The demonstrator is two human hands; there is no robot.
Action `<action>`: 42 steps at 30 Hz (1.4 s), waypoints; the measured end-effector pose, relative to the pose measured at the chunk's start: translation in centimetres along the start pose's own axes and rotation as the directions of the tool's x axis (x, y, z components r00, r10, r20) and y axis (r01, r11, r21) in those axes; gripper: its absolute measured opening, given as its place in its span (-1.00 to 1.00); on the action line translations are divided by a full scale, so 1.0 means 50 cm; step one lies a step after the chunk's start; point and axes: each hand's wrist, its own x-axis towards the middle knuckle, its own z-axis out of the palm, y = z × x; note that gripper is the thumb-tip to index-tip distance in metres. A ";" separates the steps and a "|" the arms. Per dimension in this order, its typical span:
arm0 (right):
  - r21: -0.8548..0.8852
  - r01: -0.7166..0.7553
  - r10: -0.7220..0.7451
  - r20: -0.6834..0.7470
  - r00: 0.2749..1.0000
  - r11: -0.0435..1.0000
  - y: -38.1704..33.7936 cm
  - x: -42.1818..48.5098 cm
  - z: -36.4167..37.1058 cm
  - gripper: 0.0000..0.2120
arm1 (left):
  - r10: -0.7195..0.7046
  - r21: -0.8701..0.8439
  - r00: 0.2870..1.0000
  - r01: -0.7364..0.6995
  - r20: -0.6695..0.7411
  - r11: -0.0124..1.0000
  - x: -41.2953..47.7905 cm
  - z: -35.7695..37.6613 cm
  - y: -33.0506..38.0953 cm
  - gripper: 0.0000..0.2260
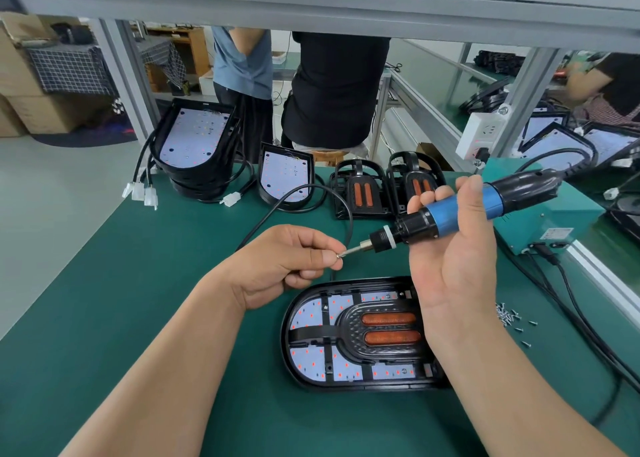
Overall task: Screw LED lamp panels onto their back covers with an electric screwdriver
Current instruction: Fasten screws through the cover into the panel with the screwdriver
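Note:
My right hand [453, 259] grips a blue and black electric screwdriver [460, 210], held level above the bench with its bit pointing left. My left hand [287, 259] pinches a small screw [341, 254] against the bit's tip. Below both hands a black lamp back cover with a white LED panel [356, 335] lies flat on the green mat, two orange strips in its middle. My right wrist hides the cover's right end.
Loose screws [509, 318] lie on the mat right of the lamp. A teal power box [540, 221] with cables sits at the right. Stacked lamp covers [197, 148], one single panel [285, 176] and two black frames [384, 186] stand at the back. People stand beyond the bench.

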 end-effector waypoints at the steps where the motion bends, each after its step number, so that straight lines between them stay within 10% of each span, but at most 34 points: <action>1: -0.003 -0.002 0.002 -0.004 1.000 1.000 0.000 0.000 -0.001 -0.66 | 0.000 0.001 1.000 0.000 0.002 1.000 0.000 -0.001 -0.001 -0.87; 29: 0.027 -0.124 0.126 -0.143 0.982 0.992 0.006 0.014 -0.004 -0.85 | 0.013 -0.041 1.000 -0.015 -0.028 0.999 0.002 -0.016 -0.006 -0.81; 42: 0.036 -0.207 0.198 0.181 0.963 0.978 -0.013 -0.010 0.024 -0.92 | -0.227 0.442 0.974 0.199 0.010 0.874 -0.019 -0.026 0.003 -0.67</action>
